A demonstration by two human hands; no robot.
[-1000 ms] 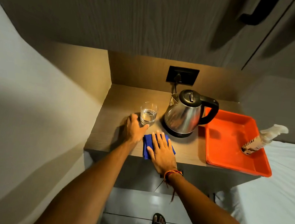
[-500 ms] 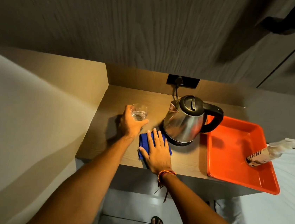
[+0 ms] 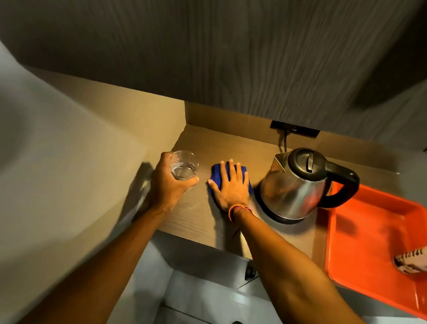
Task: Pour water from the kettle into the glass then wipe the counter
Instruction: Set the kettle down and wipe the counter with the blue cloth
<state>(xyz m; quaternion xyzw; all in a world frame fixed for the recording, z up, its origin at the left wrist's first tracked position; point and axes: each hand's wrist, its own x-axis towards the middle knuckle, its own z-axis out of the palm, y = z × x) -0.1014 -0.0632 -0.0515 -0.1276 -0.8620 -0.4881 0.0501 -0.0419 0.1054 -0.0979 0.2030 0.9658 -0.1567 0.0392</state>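
My left hand (image 3: 168,183) grips a clear glass (image 3: 183,166) with a little water in it, held at the left side of the wooden counter (image 3: 195,218). My right hand (image 3: 230,187) lies flat, fingers spread, pressing a blue cloth (image 3: 216,171) onto the counter between the glass and the kettle. The steel kettle (image 3: 294,187) with black lid and handle stands upright on its black base, just right of the cloth.
An orange tray (image 3: 374,233) sits at the counter's right end with a spray bottle (image 3: 419,260) lying in it. A wall socket (image 3: 294,129) and cord are behind the kettle. A side wall bounds the counter on the left; a cabinet hangs overhead.
My left hand has taken the glass and moved it left, away from the kettle. My right hand has slid the blue cloth farther back across the counter.
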